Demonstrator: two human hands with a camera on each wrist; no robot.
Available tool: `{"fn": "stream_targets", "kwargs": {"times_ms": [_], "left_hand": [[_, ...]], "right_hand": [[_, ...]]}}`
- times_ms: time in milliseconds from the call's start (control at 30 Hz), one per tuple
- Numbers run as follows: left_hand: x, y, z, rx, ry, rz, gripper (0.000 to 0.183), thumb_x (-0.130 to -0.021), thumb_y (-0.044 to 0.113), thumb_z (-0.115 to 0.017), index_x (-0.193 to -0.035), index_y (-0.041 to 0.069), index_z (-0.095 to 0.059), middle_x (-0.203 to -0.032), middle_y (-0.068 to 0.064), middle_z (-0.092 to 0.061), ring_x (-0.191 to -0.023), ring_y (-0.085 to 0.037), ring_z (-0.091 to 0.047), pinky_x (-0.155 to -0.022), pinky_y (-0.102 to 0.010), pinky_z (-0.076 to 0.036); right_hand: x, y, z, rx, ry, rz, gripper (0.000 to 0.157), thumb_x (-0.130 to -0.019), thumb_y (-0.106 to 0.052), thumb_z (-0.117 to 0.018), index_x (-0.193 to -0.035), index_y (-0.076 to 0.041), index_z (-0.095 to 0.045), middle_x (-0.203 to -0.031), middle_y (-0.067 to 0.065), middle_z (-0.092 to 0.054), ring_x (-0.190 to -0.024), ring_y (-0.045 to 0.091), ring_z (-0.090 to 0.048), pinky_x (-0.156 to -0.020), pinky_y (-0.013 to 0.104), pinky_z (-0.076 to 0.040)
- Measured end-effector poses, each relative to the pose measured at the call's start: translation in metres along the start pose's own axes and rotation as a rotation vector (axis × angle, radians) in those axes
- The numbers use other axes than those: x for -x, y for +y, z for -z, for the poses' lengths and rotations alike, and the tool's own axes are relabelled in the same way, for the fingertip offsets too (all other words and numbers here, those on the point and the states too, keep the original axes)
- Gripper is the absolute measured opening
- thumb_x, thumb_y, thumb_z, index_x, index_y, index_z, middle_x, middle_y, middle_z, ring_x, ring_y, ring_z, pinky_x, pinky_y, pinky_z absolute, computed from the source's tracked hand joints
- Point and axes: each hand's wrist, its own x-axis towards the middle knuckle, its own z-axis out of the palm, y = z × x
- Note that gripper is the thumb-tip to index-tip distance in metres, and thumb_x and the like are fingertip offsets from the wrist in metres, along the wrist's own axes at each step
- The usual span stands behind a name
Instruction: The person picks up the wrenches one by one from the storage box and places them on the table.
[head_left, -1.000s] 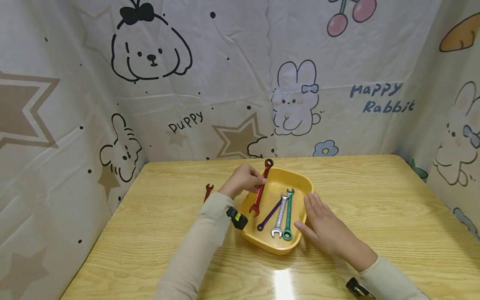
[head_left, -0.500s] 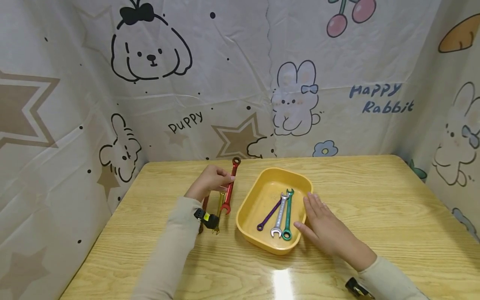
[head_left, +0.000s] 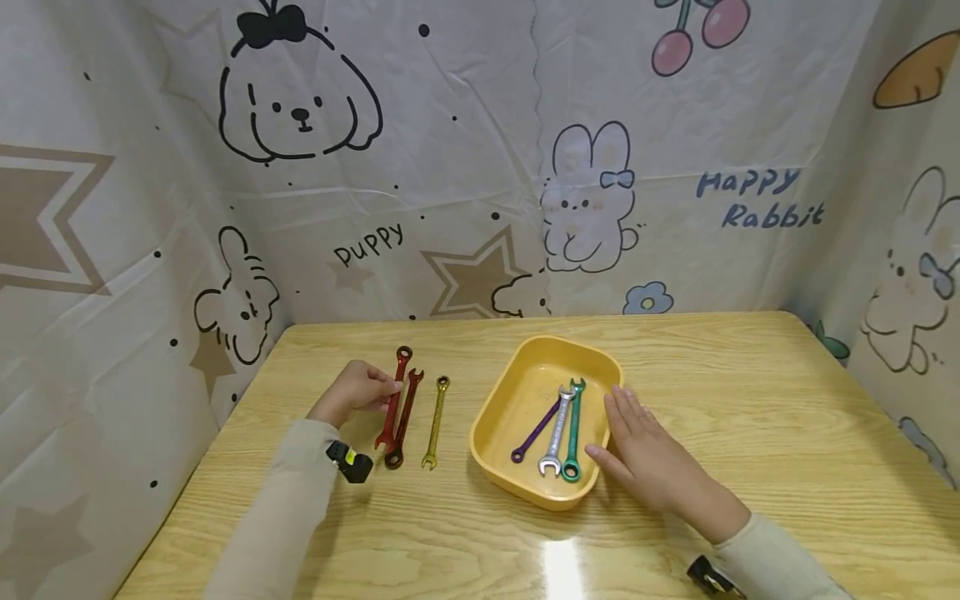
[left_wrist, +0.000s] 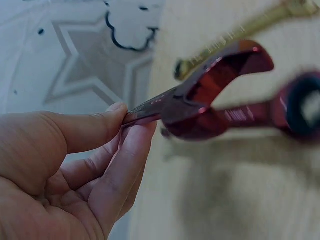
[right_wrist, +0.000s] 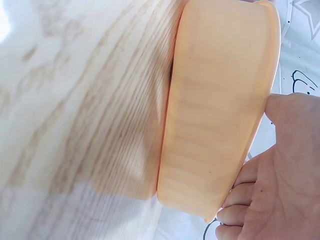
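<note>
A red wrench (head_left: 391, 412) is pinched between the thumb and fingers of the left hand (head_left: 352, 393), its forearm (head_left: 273, 500) slanting forward over the table (head_left: 712, 367). Just beside lies another red wrench (head_left: 406, 419), then a gold wrench (head_left: 435, 423). The right hand (head_left: 656, 458), fingers nearly straight, touches the yellow tray's (head_left: 517, 487) rim.

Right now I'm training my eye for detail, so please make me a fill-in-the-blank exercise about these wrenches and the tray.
1. The wrench that the left hand pinches is coloured ____.
2. The yellow tray contains ____ wrenches.
3. The yellow wrench lies outside the tray, on the ____.
4. In the tray, the silver wrench lies between the green wrench and the ____ one.

Missing words: red; three; table; purple.
</note>
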Motion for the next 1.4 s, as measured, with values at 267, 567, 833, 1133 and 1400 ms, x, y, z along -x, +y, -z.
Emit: {"fn": "stream_targets", "kwargs": {"times_ms": [267, 567, 833, 1133, 1400], "left_hand": [[-0.003, -0.025, 0.002, -0.041, 0.044, 0.068, 0.026, -0.092, 0.012, -0.065, -0.107, -0.010, -0.063, -0.090, -0.011, -0.063, -0.059, -0.010, -0.065, -0.062, -0.027, -0.057], [-0.011, -0.038, 0.001, -0.049, 0.063, 0.069, 0.023, -0.092, 0.010, -0.065, -0.104, -0.010, -0.064, -0.087, -0.010, -0.062, -0.057, -0.011, -0.064, -0.059, -0.025, -0.056], [-0.013, -0.043, -0.001, -0.072, 0.120, 0.060, 0.020, -0.090, 0.009, -0.067, -0.098, -0.009, -0.065, -0.091, -0.014, -0.064, -0.058, -0.012, -0.062, -0.057, -0.026, -0.056], [-0.014, -0.042, -0.002, -0.127, 0.190, 0.046, 0.016, -0.085, 0.009, -0.072, -0.087, -0.006, -0.067, -0.083, -0.013, -0.065, -0.056, -0.013, -0.063, -0.055, -0.028, -0.056], [-0.009, -0.036, -0.001, -0.252, 0.226, 0.006, 0.015, -0.083, 0.011, -0.075, -0.081, -0.003, -0.072, -0.079, -0.015, -0.069, -0.057, -0.018, -0.065, -0.057, -0.033, -0.056]], "right_hand": [[0.000, 0.000, -0.001, 0.001, -0.001, -0.004, 0.078, -0.101, -0.051, -0.038, -0.145, 0.012, -0.024, -0.153, 0.029, -0.017, -0.143, 0.043, -0.014, -0.113, 0.057, -0.021], [-0.001, 0.000, -0.001, 0.000, -0.001, -0.007, 0.078, -0.101, -0.051, -0.038, -0.146, 0.011, -0.024, -0.154, 0.029, -0.017, -0.143, 0.043, -0.014, -0.112, 0.057, -0.021], [-0.001, -0.002, 0.001, -0.001, -0.003, -0.008, 0.077, -0.101, -0.050, -0.038, -0.145, 0.012, -0.025, -0.153, 0.029, -0.018, -0.142, 0.043, -0.015, -0.112, 0.057, -0.022], [-0.001, -0.001, 0.001, -0.002, -0.008, -0.012, 0.078, -0.101, -0.051, -0.037, -0.146, 0.011, -0.024, -0.154, 0.029, -0.017, -0.143, 0.043, -0.014, -0.113, 0.057, -0.021], [0.000, 0.000, 0.000, -0.002, -0.003, -0.005, 0.078, -0.101, -0.050, -0.038, -0.145, 0.012, -0.024, -0.153, 0.029, -0.017, -0.143, 0.043, -0.014, -0.112, 0.057, -0.021]]}}
